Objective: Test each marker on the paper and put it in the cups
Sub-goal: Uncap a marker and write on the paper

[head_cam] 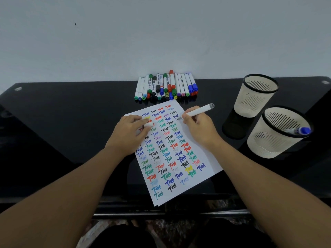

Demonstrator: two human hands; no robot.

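Right hand (pixel 198 127) pinches grey marker (pixel 197 111), tip at paper (pixel 200 153) to test. Left hand (pixel 131 130) grips its cap (pixel 149 124), pinning sheet steady.

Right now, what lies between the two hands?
In the head view, only the paper with its rows of coloured "Test" marks lies between the left hand and the right hand, which holds a grey marker.

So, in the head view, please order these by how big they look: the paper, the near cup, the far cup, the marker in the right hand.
1. paper
2. near cup
3. far cup; the two cups may be equal, since nearness enlarges one
4. marker in the right hand
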